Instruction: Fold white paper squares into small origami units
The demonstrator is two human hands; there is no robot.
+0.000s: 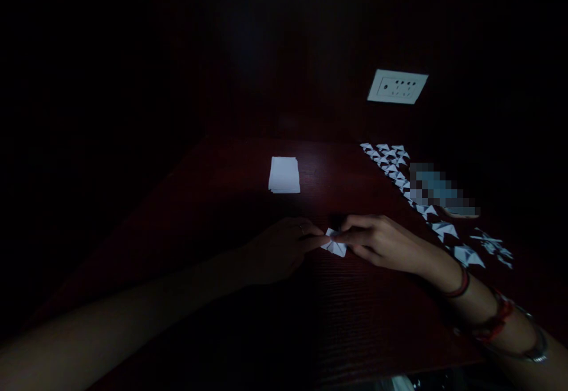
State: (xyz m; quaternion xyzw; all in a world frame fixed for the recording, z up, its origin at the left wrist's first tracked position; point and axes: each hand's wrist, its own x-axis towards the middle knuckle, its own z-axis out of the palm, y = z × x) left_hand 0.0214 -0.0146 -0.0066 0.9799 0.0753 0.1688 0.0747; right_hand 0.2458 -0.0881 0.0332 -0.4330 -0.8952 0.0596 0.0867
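Observation:
A small piece of folded white paper (336,247) with crease lines is between my two hands, just above or on the dark red table. My left hand (288,246), in shadow and with a ring on one finger, pinches its left edge. From the right, my right hand (377,238) grips the same paper, its fingertips near the upper middle. Both hands are closed on it, and their fingertips nearly meet. Beyond them lies a stack of white paper sheets (284,175). Whether the folded paper touches the tabletop I cannot tell.
Several folded white paper pieces (393,172) run in rows along the table's (231,184) right side. Near them lie a blurred-out object (439,190) and a pile of white paper scraps (492,246). A white socket panel (398,86) is on the dark wall behind.

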